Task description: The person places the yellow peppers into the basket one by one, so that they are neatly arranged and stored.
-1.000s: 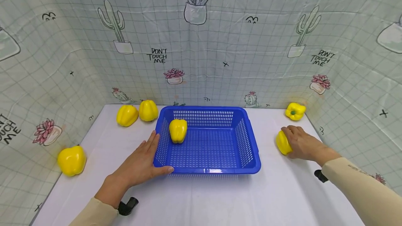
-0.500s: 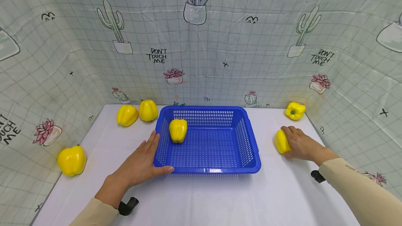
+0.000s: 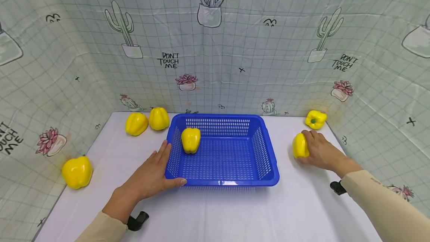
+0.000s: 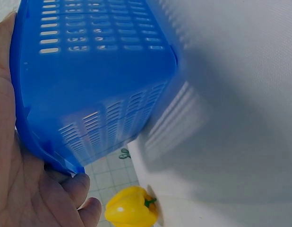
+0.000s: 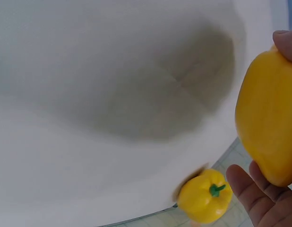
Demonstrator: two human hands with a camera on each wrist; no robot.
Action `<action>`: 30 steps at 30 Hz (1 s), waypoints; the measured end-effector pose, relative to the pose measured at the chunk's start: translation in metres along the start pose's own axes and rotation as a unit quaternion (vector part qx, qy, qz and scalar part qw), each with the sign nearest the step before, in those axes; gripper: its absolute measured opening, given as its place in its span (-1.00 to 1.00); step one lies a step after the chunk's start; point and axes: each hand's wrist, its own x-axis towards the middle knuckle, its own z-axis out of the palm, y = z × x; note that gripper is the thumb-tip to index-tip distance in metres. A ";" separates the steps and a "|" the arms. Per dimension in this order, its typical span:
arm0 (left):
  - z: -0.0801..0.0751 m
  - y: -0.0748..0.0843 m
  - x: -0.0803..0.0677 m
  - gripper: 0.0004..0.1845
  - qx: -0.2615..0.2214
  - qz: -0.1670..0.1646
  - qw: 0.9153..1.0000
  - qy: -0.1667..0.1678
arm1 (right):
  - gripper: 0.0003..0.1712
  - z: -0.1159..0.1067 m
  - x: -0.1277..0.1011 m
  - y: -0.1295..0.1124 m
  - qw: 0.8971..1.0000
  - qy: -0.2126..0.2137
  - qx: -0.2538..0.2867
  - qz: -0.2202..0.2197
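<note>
My right hand (image 3: 321, 151) grips a yellow bell pepper (image 3: 299, 146) to the right of the blue basket (image 3: 228, 183). In the right wrist view, thumb and fingers hold this bell pepper (image 5: 266, 113) just over the white surface, its shadow apart from it. My left hand (image 3: 144, 178) rests at the basket's front left corner, thumb along the front rim and extended fingers against the left side. The left wrist view shows the basket wall (image 4: 89, 71) beside that hand. One yellow bell pepper (image 3: 190, 140) lies inside the basket, at its left.
Two yellow bell peppers, one rounder (image 3: 136, 124) and one upright (image 3: 159, 118), sit behind the left hand. Another bell pepper (image 3: 77, 172) lies at the left edge. Behind the right hand is one with a green stem (image 3: 315, 119). A patterned cloth (image 3: 228, 47) walls off the table.
My right hand has moved slightly left and away from me, raising the bell pepper it grips a little. The left hand and basket have stayed put.
</note>
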 end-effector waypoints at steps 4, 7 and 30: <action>0.001 0.001 0.001 0.43 0.001 -0.002 1.000 0.003 | -0.03 -0.005 0.003 -0.005 1.000 0.002 -0.012 -0.005; 0.001 0.001 0.001 0.42 0.003 -0.002 1.000 0.005 | 0.00 -0.011 0.004 -0.009 0.999 0.012 -0.031 -0.020; 0.001 0.000 0.000 0.42 0.015 -0.002 1.000 0.008 | 0.03 -0.063 0.048 -0.074 0.984 0.087 -0.073 -0.134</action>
